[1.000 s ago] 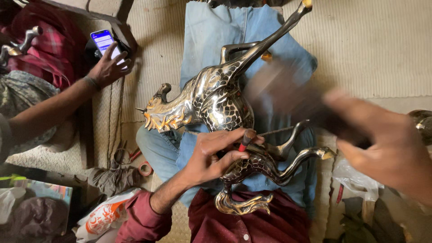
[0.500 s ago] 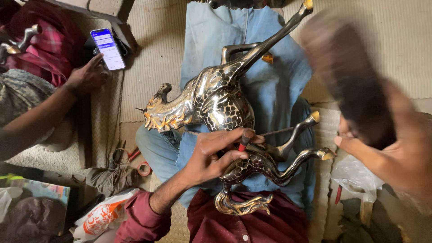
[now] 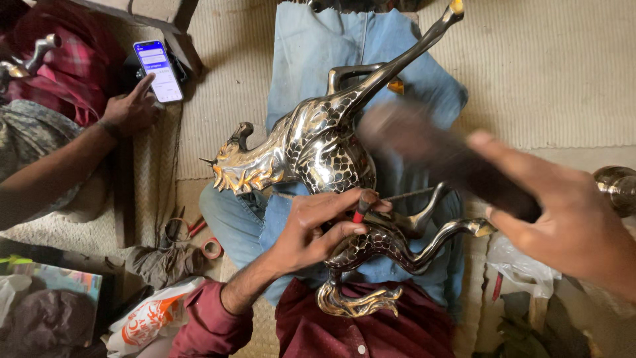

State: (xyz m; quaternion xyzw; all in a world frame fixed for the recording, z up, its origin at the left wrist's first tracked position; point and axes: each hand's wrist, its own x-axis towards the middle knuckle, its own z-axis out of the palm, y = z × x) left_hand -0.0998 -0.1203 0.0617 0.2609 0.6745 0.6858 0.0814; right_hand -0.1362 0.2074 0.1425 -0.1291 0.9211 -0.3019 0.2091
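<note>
**Metal horse on the lap, one hand steadying, one hand a blur**

Woven beige matting [image 3: 563, 79] covers the floor, and whoever wears the camera sits on it in blue jeans [image 3: 318, 46] and a maroon shirt [image 3: 371, 331]. One polished silver-and-gold metal horse figure with a black etched pattern [image 3: 311, 149] lies across the lap, legs pointing up and to the right, its tail curl down near the shirt.

The left hand [image 3: 311, 229] rests on the horse's hindquarters, fingers closed around one small chisel-like tool with a red band [image 3: 361, 209], tip against the metal. Most of that tool is buried in the fist, so I can't make out its shape.

The right hand [image 3: 570, 225] is clamped around one dark, block-shaped tool [image 3: 430, 149] held above the horse's body. It's heavily motion-blurred; whether it's a mallet or a brush, I honestly can't tell.

Top left, another person's hand [image 3: 129, 109] touches one smartphone with a lit screen [image 3: 159, 69]; the rest of that person is cut off by the frame. One red tape roll [image 3: 212, 248] and one white-and-orange plastic bag [image 3: 152, 321] lie on the floor beside the left knee. A round brass piece [image 3: 619, 185] at the right edge is only partly in view.
</note>
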